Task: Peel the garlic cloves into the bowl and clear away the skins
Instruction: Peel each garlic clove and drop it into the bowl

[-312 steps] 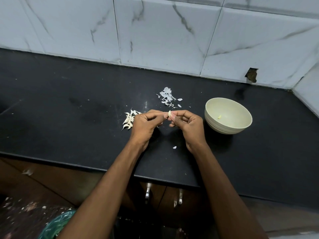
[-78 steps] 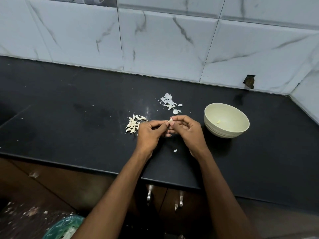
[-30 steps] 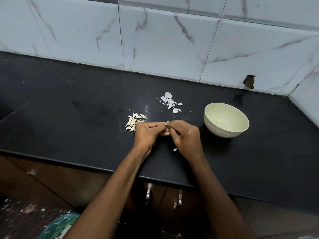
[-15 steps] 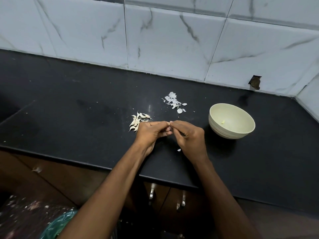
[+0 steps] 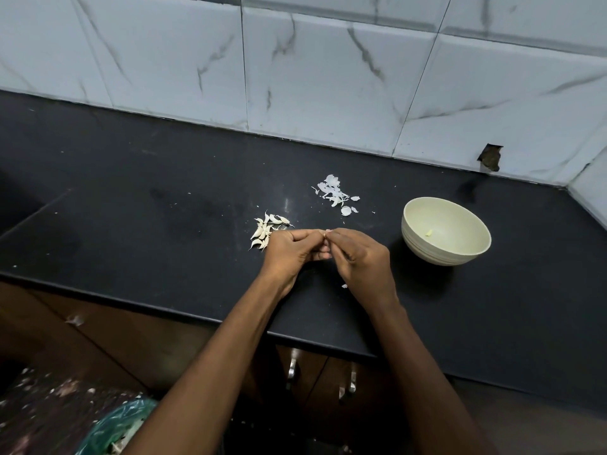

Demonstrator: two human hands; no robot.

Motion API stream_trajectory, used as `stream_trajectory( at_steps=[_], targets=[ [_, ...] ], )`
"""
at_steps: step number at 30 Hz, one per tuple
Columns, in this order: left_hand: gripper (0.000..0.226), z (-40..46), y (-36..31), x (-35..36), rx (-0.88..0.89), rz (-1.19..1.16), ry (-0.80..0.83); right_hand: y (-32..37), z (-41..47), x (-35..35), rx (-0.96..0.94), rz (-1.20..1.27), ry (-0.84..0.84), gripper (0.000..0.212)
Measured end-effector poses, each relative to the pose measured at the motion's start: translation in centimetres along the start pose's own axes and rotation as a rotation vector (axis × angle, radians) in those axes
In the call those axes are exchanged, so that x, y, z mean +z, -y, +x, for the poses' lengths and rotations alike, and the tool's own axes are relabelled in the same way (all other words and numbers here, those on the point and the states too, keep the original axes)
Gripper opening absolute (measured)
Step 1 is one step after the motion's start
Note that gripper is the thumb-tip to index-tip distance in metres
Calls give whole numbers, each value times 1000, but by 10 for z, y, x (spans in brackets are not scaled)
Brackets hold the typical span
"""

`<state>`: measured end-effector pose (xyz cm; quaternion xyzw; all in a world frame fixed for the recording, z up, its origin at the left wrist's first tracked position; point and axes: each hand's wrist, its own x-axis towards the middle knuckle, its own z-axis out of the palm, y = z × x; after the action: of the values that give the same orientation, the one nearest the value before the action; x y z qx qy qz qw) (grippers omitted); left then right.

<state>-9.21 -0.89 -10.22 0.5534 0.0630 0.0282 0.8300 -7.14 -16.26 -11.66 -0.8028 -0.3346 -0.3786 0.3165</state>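
Currently, hands: both are meeting over the counter (image 5: 138,198), fingertips pinching one small clove (image 5: 324,235) between them.
Left hand (image 5: 289,249): fingers are curling in, thumb and forefinger gripping the clove from the left side.
Right hand (image 5: 356,254): fingers are curling too, pinching the same clove from the right; knuckles are facing up.
Clove: mostly hiding between the fingertips, only a pale tip is showing; can't tell how much skin is still on it.
Cloves pile (image 5: 266,229): a small heap of unpeeled cloves is lying on the counter just left of the left hand, partly touching its knuckles in this view.
Skins (image 5: 335,193): thin white flakes are sitting in a loose patch behind the hands, toward the wall, apart from the pile.
Stray flake (image 5: 344,286): one scrap is lying on the counter under the right wrist.
Bowl (image 5: 423,244): pale, upright, standing to the right of the right hand, not touching it; one small yellowish bit (image 5: 428,232) is lying inside.
Wall (image 5: 328,77): white marbled tiles are running behind the counter, with a broken hole (image 5: 490,157) near the right corner.
Below: cabinet handles (image 5: 292,369) are showing under the counter edge; a green bag (image 5: 118,428) with scraps is sitting at lower left.
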Motion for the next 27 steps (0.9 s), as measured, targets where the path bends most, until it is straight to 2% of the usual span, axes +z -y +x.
stream_trajectory(
  at_steps=[8,15,18,27],
  targets=[
    [15,0,-4,-5,-14,6,118,2,0,-4,-10,23,-12,19],
    [30,3,3,-2,63,82,18,3,0,2,-7,-1,5,21],
    [16,3,3,0,61,87,-6,1,-1,3,42,54,0,20],
    [21,3,0,3,9,58,-8,1,7,-1,312,249,-16,21]
  ],
)
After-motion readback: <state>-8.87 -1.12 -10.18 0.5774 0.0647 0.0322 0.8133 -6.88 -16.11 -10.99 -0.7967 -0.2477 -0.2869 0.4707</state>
